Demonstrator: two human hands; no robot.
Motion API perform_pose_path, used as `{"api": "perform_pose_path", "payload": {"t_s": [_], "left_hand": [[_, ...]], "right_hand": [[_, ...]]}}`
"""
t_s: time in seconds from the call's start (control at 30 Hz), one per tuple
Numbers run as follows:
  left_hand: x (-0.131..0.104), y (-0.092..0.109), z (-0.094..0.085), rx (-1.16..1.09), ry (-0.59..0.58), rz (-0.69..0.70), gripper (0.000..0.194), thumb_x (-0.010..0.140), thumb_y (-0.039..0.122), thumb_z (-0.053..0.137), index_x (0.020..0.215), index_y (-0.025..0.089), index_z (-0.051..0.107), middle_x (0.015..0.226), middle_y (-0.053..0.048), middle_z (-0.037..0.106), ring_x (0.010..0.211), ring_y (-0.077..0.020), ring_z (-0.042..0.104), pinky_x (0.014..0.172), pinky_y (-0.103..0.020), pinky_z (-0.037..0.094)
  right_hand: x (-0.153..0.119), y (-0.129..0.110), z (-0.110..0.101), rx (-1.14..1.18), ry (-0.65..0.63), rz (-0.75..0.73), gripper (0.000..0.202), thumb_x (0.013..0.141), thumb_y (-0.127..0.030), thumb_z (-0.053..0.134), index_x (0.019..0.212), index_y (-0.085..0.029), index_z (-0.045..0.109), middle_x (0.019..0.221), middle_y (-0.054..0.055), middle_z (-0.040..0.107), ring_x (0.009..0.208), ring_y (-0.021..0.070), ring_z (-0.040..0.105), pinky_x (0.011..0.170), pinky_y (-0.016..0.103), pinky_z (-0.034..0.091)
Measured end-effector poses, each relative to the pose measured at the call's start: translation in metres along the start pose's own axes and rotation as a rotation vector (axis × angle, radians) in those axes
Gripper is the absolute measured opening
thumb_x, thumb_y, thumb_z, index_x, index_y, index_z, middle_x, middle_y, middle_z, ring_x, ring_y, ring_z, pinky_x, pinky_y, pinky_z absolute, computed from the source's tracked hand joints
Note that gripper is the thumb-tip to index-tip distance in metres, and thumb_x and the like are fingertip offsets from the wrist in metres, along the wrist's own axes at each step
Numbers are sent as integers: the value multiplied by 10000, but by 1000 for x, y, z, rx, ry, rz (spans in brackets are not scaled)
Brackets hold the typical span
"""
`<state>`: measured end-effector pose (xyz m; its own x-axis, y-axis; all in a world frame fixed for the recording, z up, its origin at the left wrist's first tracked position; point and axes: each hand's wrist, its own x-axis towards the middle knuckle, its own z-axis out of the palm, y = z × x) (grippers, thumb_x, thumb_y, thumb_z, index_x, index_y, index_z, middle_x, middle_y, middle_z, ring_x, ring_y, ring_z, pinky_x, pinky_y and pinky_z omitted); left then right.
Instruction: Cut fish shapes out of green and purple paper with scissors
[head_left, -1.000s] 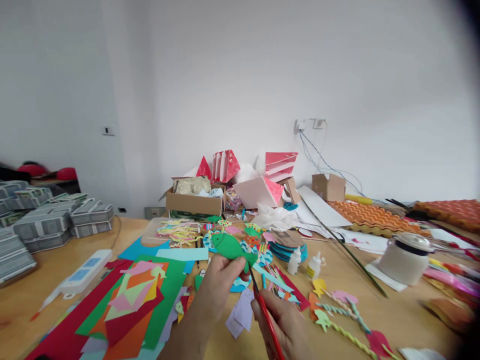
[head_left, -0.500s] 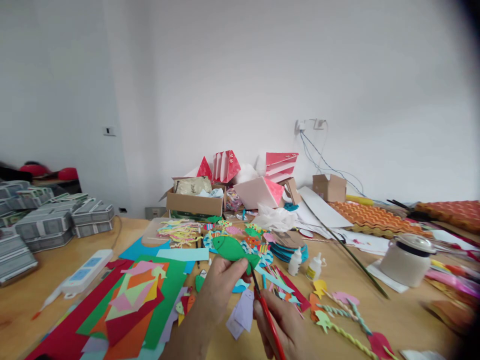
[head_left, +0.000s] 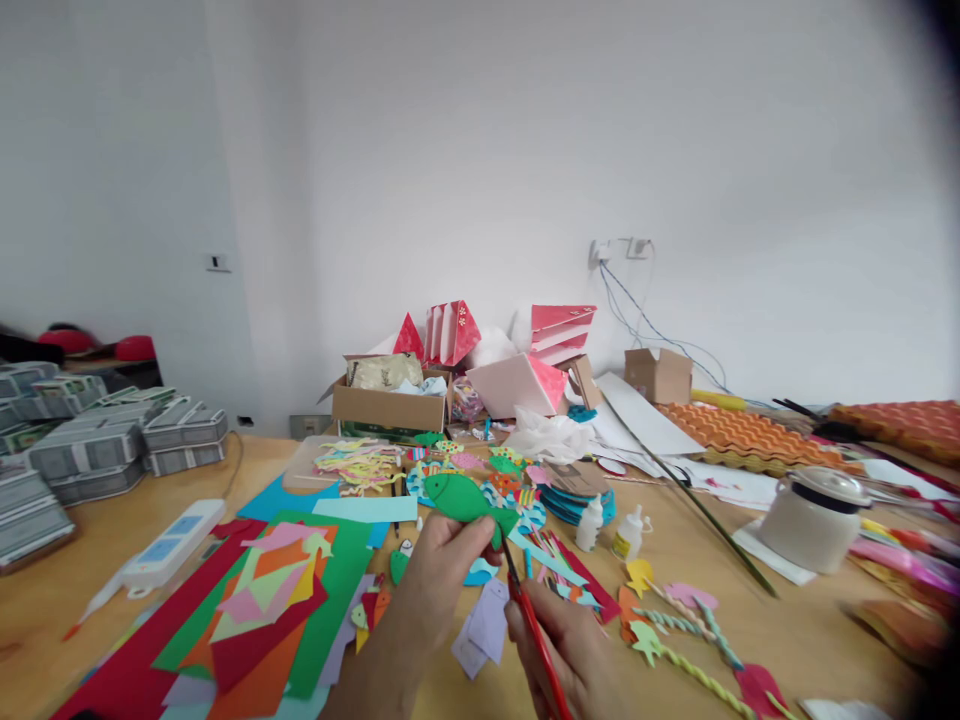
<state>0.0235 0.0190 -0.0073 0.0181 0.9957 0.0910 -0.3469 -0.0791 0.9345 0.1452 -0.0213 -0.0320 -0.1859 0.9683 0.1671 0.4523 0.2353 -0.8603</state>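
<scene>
A green paper fish (head_left: pixel 459 497) with a drawn eye and head line is pinched between the thumb and fingers of my left hand (head_left: pixel 442 560). Its head points left and its tail right. My right hand (head_left: pixel 559 645) is closed around red-handled scissors (head_left: pixel 541 650), whose dark blades reach up to the fish's tail. Whether the blades touch the paper is hard to tell. Below the hands lie pale purple paper pieces (head_left: pixel 489 622) with a fish outline.
Coloured paper sheets (head_left: pixel 341 570) lie at left, beside a white glue gun (head_left: pixel 172 545). Small paper fish and glue bottles (head_left: pixel 590 524) stand beyond my hands. At right are twisted cords (head_left: pixel 697 675) and a lidded white pot (head_left: pixel 814 525). An open cardboard box (head_left: pixel 390 408) sits behind.
</scene>
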Motion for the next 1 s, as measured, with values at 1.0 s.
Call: {"api": "perform_pose_path", "payload": {"t_s": [1.0], "left_hand": [[19, 19, -20, 195, -280, 68, 157, 588, 139, 657, 730, 175, 600, 720, 7, 579, 719, -132, 534, 647, -214, 382]], "right_hand": [[4, 9, -10, 262, -20, 71, 459, 792, -617, 351, 648, -189, 433, 446, -81, 385, 376, 84, 392, 395, 191, 309]]}}
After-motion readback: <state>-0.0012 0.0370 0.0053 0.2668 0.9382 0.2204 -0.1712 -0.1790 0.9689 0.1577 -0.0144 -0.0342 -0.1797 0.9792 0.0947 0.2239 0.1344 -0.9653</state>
